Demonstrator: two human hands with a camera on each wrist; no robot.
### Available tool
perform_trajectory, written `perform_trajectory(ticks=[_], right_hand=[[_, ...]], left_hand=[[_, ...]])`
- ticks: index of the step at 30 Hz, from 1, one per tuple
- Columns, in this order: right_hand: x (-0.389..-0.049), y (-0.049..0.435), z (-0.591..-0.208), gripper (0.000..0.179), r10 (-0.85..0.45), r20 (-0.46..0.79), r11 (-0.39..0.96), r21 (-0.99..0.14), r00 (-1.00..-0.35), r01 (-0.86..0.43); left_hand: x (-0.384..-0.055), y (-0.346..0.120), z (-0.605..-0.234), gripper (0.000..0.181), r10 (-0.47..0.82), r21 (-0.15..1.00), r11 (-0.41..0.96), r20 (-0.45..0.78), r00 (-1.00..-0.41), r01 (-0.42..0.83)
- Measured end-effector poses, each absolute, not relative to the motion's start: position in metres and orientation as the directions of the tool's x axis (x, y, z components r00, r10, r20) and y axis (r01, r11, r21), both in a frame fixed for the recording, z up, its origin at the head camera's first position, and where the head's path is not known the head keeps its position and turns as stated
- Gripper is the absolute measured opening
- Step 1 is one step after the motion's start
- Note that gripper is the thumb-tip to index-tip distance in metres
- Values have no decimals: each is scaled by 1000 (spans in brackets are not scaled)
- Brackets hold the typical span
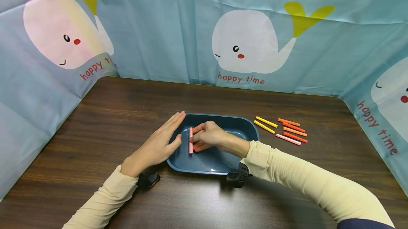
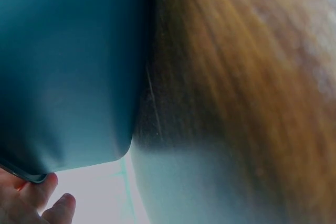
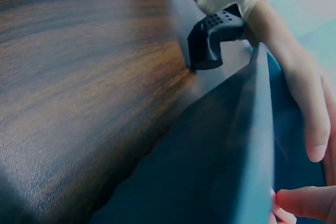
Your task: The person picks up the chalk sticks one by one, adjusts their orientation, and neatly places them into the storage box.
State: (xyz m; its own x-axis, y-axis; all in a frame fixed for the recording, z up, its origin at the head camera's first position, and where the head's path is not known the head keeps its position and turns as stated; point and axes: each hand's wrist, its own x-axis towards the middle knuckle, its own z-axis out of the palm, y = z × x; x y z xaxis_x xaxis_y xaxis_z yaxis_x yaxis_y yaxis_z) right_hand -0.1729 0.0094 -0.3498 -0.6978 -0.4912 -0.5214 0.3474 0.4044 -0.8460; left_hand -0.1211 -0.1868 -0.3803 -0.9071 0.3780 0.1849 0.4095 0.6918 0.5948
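Observation:
Inside a dark blue tray (image 1: 207, 170), a slim pink stick (image 1: 191, 144) stands lengthwise near the left end. My right hand (image 1: 208, 137) reaches in from the right and pinches this stick between thumb and fingers. In the right wrist view the thumb and fingertips (image 3: 304, 202) show just past the tray's wall. My left hand (image 1: 156, 149) lies along the tray's left end with its fingers straight and the thumb over the inside. Its fingertips (image 2: 47, 187) appear right at the rim in the left wrist view.
Right of the tray lie two yellow sticks (image 1: 264, 127), several orange and red sticks (image 1: 294, 129) and another pink stick (image 1: 288, 139) on the brown wooden table (image 1: 79, 144). A blue curtain (image 1: 178, 37) with whale prints stands behind and at the sides.

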Motion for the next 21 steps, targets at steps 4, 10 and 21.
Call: perform_trajectory(ticks=[4,10,21], right_hand=[[-172,6,-352,31,-480,-541,412,-834,-691,366],[-171,3,-355,31,-457,-554,419,-824,-696,381],[-170,2,-359,33,-474,-559,400,-825,-680,400]], left_hand=[[-121,-186,-380,66,382,594,692,179,-907,409],[-122,-184,-379,66,387,592,694,174,-905,410],[-121,-187,-379,65,378,594,690,193,-906,414]])
